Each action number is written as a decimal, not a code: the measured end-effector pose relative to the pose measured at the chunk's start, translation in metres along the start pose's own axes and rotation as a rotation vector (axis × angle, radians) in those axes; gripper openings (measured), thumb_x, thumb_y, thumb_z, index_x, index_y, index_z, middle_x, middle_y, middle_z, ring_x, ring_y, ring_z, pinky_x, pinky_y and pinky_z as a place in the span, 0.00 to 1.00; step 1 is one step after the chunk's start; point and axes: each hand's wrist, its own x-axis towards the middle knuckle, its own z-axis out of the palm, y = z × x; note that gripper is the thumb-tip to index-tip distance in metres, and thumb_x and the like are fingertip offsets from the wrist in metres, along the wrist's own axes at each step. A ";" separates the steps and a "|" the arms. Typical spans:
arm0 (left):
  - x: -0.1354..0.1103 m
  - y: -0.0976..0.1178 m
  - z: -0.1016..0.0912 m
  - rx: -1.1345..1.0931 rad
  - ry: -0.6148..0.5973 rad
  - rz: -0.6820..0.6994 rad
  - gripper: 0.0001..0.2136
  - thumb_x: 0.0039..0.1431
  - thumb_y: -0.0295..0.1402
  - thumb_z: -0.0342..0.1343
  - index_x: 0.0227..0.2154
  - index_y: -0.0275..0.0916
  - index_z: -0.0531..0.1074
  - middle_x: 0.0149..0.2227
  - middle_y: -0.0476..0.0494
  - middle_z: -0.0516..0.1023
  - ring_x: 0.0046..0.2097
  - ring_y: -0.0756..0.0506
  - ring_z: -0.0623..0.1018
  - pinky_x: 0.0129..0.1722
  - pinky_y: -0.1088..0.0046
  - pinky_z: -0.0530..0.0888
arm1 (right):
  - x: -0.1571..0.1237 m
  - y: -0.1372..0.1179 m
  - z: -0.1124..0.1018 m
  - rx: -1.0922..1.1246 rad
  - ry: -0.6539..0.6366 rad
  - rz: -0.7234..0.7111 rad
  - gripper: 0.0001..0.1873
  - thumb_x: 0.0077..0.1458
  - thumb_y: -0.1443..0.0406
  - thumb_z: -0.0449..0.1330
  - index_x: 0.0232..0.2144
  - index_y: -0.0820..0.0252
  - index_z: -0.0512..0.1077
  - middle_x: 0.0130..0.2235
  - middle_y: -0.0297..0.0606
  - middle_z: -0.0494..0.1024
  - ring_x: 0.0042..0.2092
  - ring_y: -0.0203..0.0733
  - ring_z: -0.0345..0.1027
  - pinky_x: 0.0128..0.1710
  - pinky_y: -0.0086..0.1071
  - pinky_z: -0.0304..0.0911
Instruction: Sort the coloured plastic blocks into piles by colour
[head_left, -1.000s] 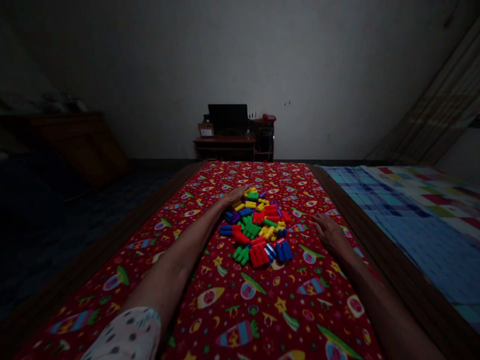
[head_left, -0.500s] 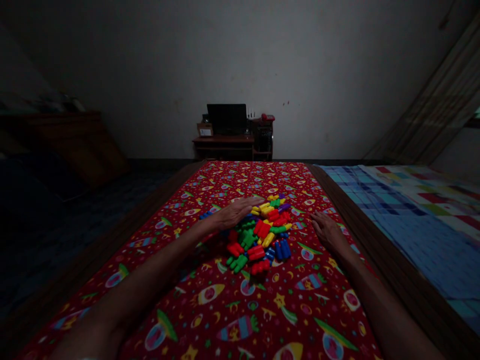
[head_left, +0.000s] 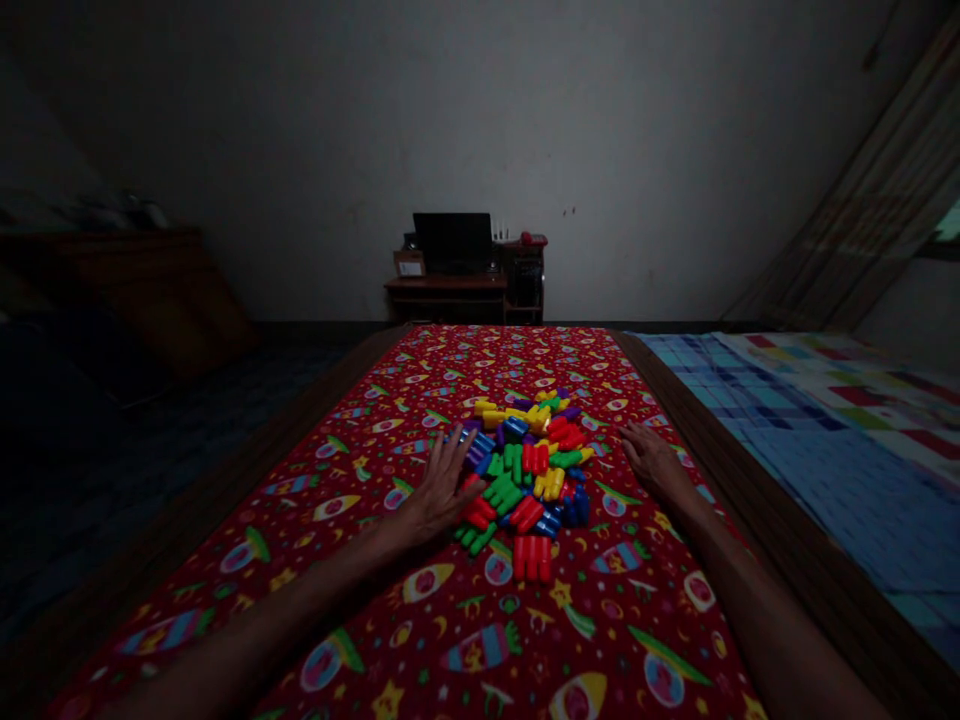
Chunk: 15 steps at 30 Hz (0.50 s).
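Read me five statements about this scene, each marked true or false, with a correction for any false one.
1. The bare left hand is at the left side of the pile of multicoloured plastic blocks. True.
2. The bare right hand is buried inside the pile. False: it is apart from the pile, on its right.
3. The block nearest the camera is a red, ribbed plastic block. True.
4. The pile lies on a plain white sheet. False: it lies on a red, rocket-printed cloth.
5. A black, rectangular screen stands beyond the pile. True.
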 end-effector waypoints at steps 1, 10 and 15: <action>-0.002 0.014 -0.003 0.038 0.036 0.050 0.34 0.63 0.51 0.44 0.67 0.48 0.40 0.70 0.39 0.40 0.69 0.31 0.38 0.62 0.40 0.47 | 0.000 0.000 0.000 -0.002 0.005 -0.003 0.21 0.61 0.62 0.47 0.48 0.60 0.75 0.52 0.47 0.75 0.57 0.51 0.65 0.57 0.49 0.61; -0.005 0.121 -0.002 0.130 -0.240 0.813 0.21 0.64 0.39 0.48 0.60 0.52 0.60 0.64 0.52 0.61 0.68 0.42 0.51 0.66 0.51 0.46 | 0.001 -0.002 -0.001 0.020 0.007 0.012 0.20 0.59 0.63 0.49 0.49 0.57 0.75 0.51 0.47 0.76 0.56 0.52 0.66 0.57 0.52 0.61; 0.039 0.104 0.012 0.186 -0.205 0.716 0.18 0.65 0.40 0.47 0.55 0.48 0.67 0.64 0.50 0.62 0.67 0.40 0.53 0.66 0.52 0.46 | 0.001 -0.004 -0.002 0.027 -0.017 0.027 0.20 0.60 0.63 0.49 0.48 0.60 0.75 0.52 0.49 0.75 0.57 0.53 0.65 0.57 0.52 0.60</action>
